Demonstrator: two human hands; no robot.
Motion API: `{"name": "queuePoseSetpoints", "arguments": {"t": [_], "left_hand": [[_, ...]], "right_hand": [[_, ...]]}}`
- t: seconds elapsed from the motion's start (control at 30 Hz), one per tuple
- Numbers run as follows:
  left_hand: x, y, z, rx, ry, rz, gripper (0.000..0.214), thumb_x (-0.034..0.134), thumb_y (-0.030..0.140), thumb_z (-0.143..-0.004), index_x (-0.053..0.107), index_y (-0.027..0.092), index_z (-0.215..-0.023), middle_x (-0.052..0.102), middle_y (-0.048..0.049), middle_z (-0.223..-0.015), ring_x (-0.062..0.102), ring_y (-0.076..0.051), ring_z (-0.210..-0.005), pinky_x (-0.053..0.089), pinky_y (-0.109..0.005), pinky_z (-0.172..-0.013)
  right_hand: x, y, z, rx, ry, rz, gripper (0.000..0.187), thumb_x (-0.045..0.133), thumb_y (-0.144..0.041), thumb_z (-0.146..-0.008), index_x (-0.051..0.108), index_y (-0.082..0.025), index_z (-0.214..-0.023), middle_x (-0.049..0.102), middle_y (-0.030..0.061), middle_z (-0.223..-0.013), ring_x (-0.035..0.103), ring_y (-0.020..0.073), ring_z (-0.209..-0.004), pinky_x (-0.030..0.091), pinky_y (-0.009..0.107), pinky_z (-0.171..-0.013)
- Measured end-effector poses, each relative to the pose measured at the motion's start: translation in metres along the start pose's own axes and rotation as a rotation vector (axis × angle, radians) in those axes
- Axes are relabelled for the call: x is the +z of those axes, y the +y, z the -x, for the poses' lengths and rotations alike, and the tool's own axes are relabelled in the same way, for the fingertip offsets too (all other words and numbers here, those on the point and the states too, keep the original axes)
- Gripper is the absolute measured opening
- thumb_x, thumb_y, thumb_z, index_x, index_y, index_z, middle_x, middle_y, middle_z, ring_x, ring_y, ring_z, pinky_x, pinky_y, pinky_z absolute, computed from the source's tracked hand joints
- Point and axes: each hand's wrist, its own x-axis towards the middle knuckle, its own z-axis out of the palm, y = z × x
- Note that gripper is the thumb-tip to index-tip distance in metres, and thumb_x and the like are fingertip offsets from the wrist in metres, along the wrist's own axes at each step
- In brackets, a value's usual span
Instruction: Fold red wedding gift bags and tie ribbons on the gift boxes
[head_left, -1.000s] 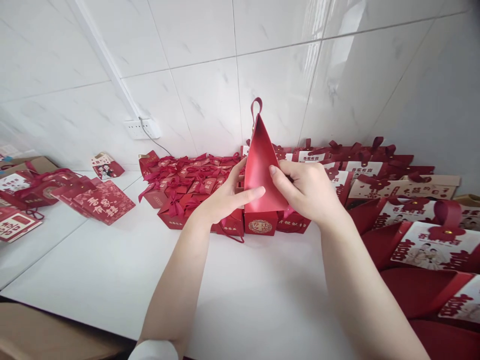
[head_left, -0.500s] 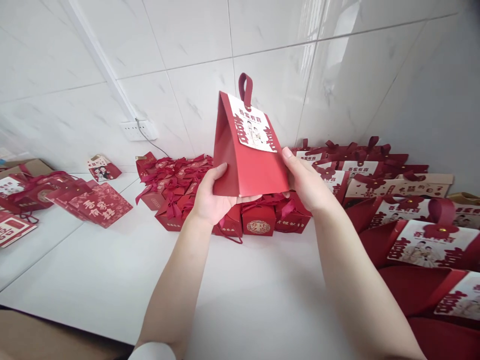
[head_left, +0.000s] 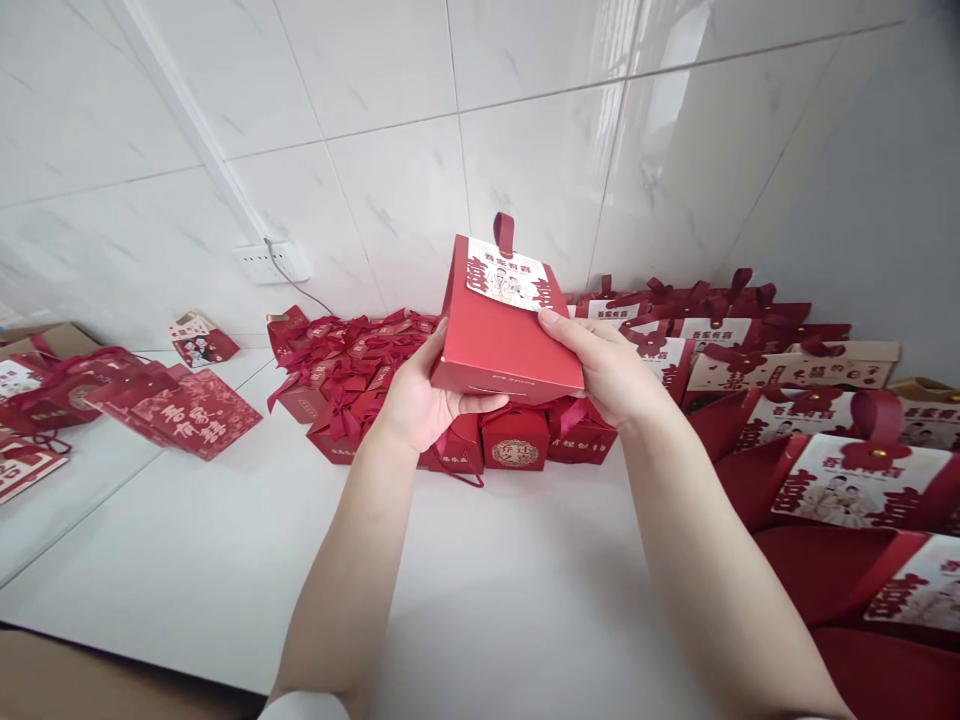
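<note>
Between both hands I hold a red gift box in the air, its top leaning away so that its lower edge and part of its base show. A white printed card and a dark red loop handle sit at its top. My left hand grips the lower left side, fingers under the base. My right hand clasps the right side, thumb on the front panel. Behind and below the held box stand several small red boxes with ribbons.
Rows of red gift boxes with white cards line the right side. On the left lie flat red printed bags and a small box with a couple drawing. A socket strip is on the tiled wall above the white table.
The gift box has come down slightly and tipped back, so its bottom edge now shows. Both hands have stayed on it and turned with it.
</note>
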Motion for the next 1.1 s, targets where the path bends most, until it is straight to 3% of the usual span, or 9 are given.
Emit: {"name": "queuePoseSetpoints", "arguments": {"t": [0.17, 0.27, 0.37, 0.43, 0.5, 0.63, 0.77, 0.93, 1.1], "left_hand": [[0.003, -0.004, -0.001, 0.032, 0.119, -0.069, 0.039, 0.062, 0.040, -0.092, 0.068, 0.024, -0.127, 0.071, -0.0074, -0.125, 0.073, -0.023, -0.101, 0.066, -0.025, -0.063], [0.006, -0.006, -0.002, 0.159, 0.190, -0.238, 0.060, 0.059, 0.052, -0.094, 0.043, 0.039, -0.150, 0.063, -0.0032, -0.139, 0.070, -0.024, -0.113, 0.067, -0.028, -0.067], [0.007, -0.007, 0.001, 0.414, 0.092, -0.539, 0.071, 0.045, 0.070, -0.093, 0.023, 0.048, -0.157, 0.050, -0.0027, -0.155, 0.061, -0.030, -0.130, 0.067, -0.038, -0.079], [0.006, -0.008, 0.003, 0.574, -0.018, -0.806, 0.086, 0.055, 0.074, -0.086, 0.022, 0.043, -0.159, 0.041, -0.0066, -0.161, 0.052, -0.035, -0.139, 0.065, -0.043, -0.087], [0.005, -0.011, 0.004, 0.680, -0.038, -1.037, 0.100, 0.072, 0.065, -0.078, 0.021, 0.038, -0.160, 0.042, -0.0117, -0.159, 0.053, -0.036, -0.138, 0.064, -0.044, -0.090], [0.002, -0.020, 0.002, 0.800, 0.092, -1.263, 0.081, 0.077, 0.049, -0.082, 0.039, 0.030, -0.151, 0.061, -0.0131, -0.138, 0.073, -0.027, -0.106, 0.065, -0.036, -0.082], [0.001, -0.025, -0.003, 0.880, 0.115, -1.393, 0.061, 0.067, 0.055, -0.088, 0.053, 0.025, -0.138, 0.071, -0.0102, -0.117, 0.075, -0.020, -0.080, 0.063, -0.032, -0.075], [0.000, -0.025, -0.005, 0.907, 0.126, -1.447, 0.056, 0.058, 0.058, -0.093, 0.055, 0.022, -0.135, 0.071, -0.0112, -0.111, 0.075, -0.021, -0.083, 0.059, -0.031, -0.074], [0.002, -0.022, -0.005, 0.914, 0.156, -1.482, 0.049, 0.051, 0.062, -0.094, 0.065, 0.020, -0.117, 0.072, -0.0124, -0.105, 0.074, -0.024, -0.084, 0.053, -0.031, -0.065]], "right_hand": [[0.000, 0.000, -0.001, -0.029, 0.033, -0.013, 0.047, 0.075, -0.054, -0.082, 0.055, -0.020, -0.058, 0.048, -0.0024, -0.051, 0.035, 0.0075, -0.042, 0.018, 0.026, -0.040], [-0.003, -0.002, -0.003, -0.063, 0.118, -0.038, 0.048, 0.074, -0.049, -0.083, 0.049, -0.021, -0.052, 0.042, -0.0036, -0.046, 0.030, 0.0070, -0.038, 0.017, 0.026, -0.037], [-0.005, -0.003, -0.004, -0.131, 0.231, -0.026, 0.047, 0.071, -0.047, -0.084, 0.046, -0.022, -0.052, 0.040, -0.0044, -0.046, 0.028, 0.0076, -0.037, 0.018, 0.027, -0.036], [-0.007, -0.004, -0.004, -0.196, 0.278, -0.003, 0.043, 0.070, -0.047, -0.085, 0.050, -0.023, -0.056, 0.044, -0.0032, -0.049, 0.035, 0.0096, -0.040, 0.024, 0.027, -0.038], [-0.009, -0.005, -0.003, -0.266, 0.299, 0.009, 0.036, 0.068, -0.045, -0.086, 0.056, -0.023, -0.060, 0.053, -0.0007, -0.057, 0.045, 0.0122, -0.047, 0.032, 0.027, -0.043], [-0.013, -0.010, 0.002, -0.367, 0.293, 0.048, 0.036, 0.065, -0.042, -0.089, 0.059, -0.023, -0.059, 0.056, 0.0012, -0.062, 0.048, 0.0132, -0.052, 0.034, 0.029, -0.048], [-0.016, -0.012, 0.004, -0.422, 0.294, 0.097, 0.041, 0.063, -0.041, -0.090, 0.051, -0.024, -0.054, 0.053, 0.0013, -0.060, 0.048, 0.0143, -0.051, 0.033, 0.032, -0.048], [-0.016, -0.011, 0.002, -0.445, 0.295, 0.118, 0.043, 0.063, -0.042, -0.090, 0.047, -0.024, -0.054, 0.051, 0.0008, -0.058, 0.048, 0.0146, -0.050, 0.031, 0.033, -0.047], [-0.013, -0.012, 0.004, -0.463, 0.301, 0.124, 0.048, 0.064, -0.042, -0.090, 0.039, -0.024, -0.052, 0.044, -0.0002, -0.053, 0.046, 0.0147, -0.050, 0.031, 0.033, -0.047]]}}
